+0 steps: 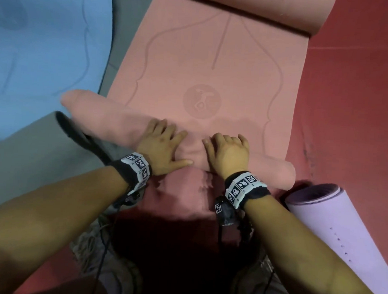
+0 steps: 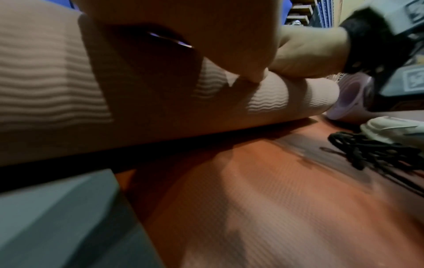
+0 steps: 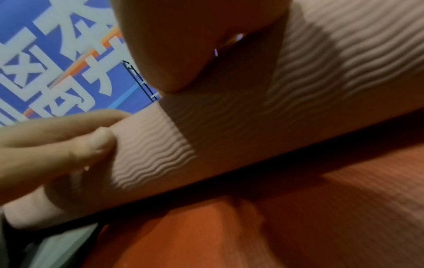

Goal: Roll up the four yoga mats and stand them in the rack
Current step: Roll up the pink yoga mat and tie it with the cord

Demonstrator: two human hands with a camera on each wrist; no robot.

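A pink mat (image 1: 213,59) lies flat on the floor, and its near end is wound into a roll (image 1: 106,119) that runs from upper left to lower right. My left hand (image 1: 164,143) presses on the roll's middle with fingers spread and thumb stretched along the near side. Right beside it, my right hand (image 1: 228,152) lies on the roll with its fingers curled over the top. The left wrist view shows the ribbed roll (image 2: 263,101) under my right hand (image 2: 309,54). In the right wrist view my left hand (image 3: 57,145) touches the roll (image 3: 252,127).
A rolled purple mat (image 1: 331,219) lies at my right, close to the pink roll's end. A blue mat (image 1: 42,53) and a grey mat (image 1: 34,163) lie at the left, with a dark strap (image 1: 79,132) beside the roll. Red floor (image 1: 344,108) extends to the right.
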